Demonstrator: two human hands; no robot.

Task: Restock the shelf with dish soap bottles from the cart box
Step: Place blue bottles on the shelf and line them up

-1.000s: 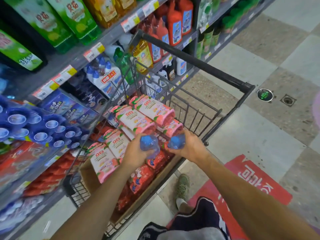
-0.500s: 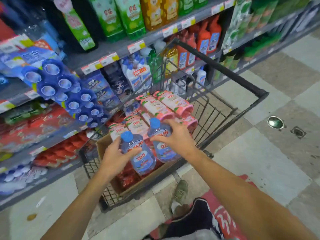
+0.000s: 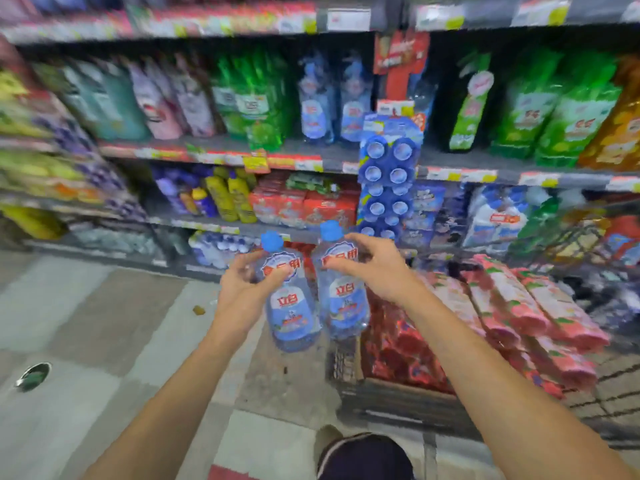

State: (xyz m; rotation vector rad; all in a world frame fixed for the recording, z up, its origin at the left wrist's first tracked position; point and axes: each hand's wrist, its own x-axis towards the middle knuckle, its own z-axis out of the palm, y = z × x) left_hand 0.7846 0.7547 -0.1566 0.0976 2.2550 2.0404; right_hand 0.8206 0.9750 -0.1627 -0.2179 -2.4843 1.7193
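I hold two clear blue dish soap bottles with blue caps upright in front of me. My left hand grips the upper part of the left bottle. The right bottle sits in my right hand, fingers curled round its neck and shoulder. Both bottles hang over the floor just left of the cart. A cardboard box in the cart holds red packs and several pink bottles lying on top. On the shelf ahead stand two matching blue bottles.
Green, purple and orange soap bottles fill the upper shelf. A hanging strip of blue round packs dangles in front of the shelves, just above my right hand. Red boxes and yellow bottles sit lower. The tiled floor spreads to the left.
Both hands lifted the two bottles out of the cart box and swung them left toward the shelves. My view turned from the cart to face the shelving.
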